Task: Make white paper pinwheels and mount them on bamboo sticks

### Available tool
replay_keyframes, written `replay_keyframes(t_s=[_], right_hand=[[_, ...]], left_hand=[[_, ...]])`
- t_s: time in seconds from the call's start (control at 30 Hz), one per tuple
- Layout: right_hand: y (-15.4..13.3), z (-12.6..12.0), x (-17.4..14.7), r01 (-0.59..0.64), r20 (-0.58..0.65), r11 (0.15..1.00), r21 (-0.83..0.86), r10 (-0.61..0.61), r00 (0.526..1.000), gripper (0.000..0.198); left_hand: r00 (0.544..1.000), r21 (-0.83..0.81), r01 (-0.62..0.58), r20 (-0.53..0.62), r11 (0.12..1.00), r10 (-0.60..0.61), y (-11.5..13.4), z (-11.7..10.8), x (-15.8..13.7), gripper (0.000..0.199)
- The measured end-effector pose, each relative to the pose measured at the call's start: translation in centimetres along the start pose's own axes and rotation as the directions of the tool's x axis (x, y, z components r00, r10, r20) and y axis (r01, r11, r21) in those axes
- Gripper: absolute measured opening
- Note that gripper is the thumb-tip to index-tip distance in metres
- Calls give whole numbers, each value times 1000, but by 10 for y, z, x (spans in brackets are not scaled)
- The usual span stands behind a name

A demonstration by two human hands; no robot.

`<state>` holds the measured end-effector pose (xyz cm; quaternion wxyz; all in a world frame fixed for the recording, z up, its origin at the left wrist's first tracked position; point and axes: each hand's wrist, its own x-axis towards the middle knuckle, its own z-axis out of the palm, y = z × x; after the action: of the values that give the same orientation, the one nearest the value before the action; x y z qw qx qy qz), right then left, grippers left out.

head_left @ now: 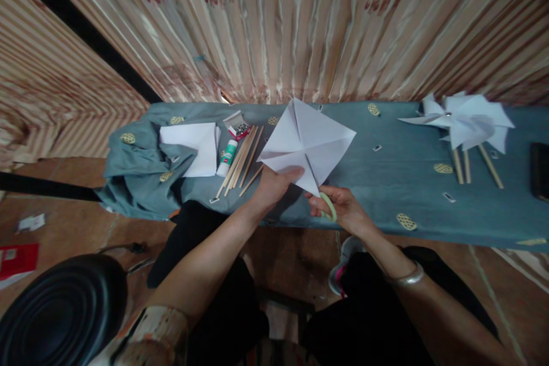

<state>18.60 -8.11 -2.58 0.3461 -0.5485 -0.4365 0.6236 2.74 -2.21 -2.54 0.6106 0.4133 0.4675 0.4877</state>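
A square sheet of white paper (326,140) with crossing creases is held up over the table, one corner pointing toward me. My left hand (277,183) grips its lower left side, thumb on top and fingers underneath. My right hand (337,206) is closed round the pale green handles of a pair of scissors (329,209). Their blades lie at the near corner of the sheet, along a diagonal line; the paper hides part of them. Just left of the sheet lie several wooden sticks (240,163), a glue stick (227,158) and a small open box of metal pins (237,126).
Folded white paper (201,148) rests at the left of the cloth-covered table (386,183). Paper pinwheels (467,120) on sticks lie at the right, near a dark object (539,171) at the edge. A curtain (291,28) hangs behind. A round black stool (64,309) stands at lower left.
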Motion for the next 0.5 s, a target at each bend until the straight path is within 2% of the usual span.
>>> replay_keyframes(t_s=[0.33, 0.5], right_hand=[[4, 2, 3, -5, -12, 999, 41, 6, 1000, 46], [-6, 0, -4, -37, 63, 999, 17, 35, 997, 51]], left_hand=[[1000, 16, 3, 7, 1000, -3, 0, -1, 1, 27], [1000, 16, -12, 15, 1000, 12, 3, -3, 2, 28]])
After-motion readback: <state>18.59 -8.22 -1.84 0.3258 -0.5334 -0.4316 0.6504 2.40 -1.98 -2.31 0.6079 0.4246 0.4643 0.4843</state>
